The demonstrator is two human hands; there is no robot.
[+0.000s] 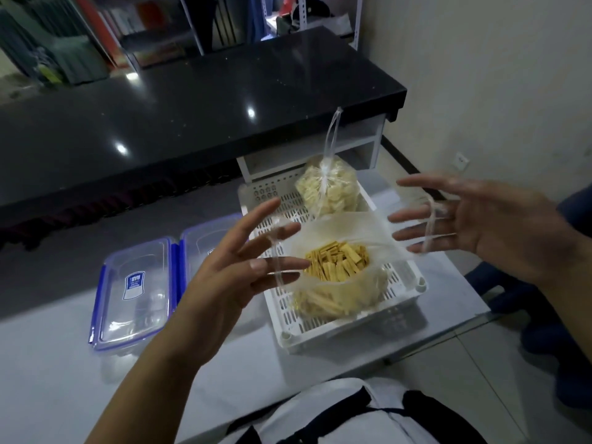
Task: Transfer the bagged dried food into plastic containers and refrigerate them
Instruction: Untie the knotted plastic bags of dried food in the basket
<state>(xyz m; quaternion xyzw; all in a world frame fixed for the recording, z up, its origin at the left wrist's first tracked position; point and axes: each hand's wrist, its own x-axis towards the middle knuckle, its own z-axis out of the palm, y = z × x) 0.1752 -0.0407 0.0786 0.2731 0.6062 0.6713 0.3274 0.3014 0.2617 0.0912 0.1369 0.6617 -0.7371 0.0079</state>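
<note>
Open clear bag (336, 277) of yellow dried sticks (336, 259), in near end of white slatted basket (352, 331); mouth stretched wide, handles looped over fingers of both hands. Left hand (230, 274): fingers spread and straight, handle strung across them. Right hand (490, 225): fingers spread, other handle across them. Second bag (326, 190), knotted, pale slices, at far end of same basket. Two lidded plastic containers (134, 293), blue clips, just left of basket on pale tabletop (48, 363). Black counter (160, 116) behind.
</note>
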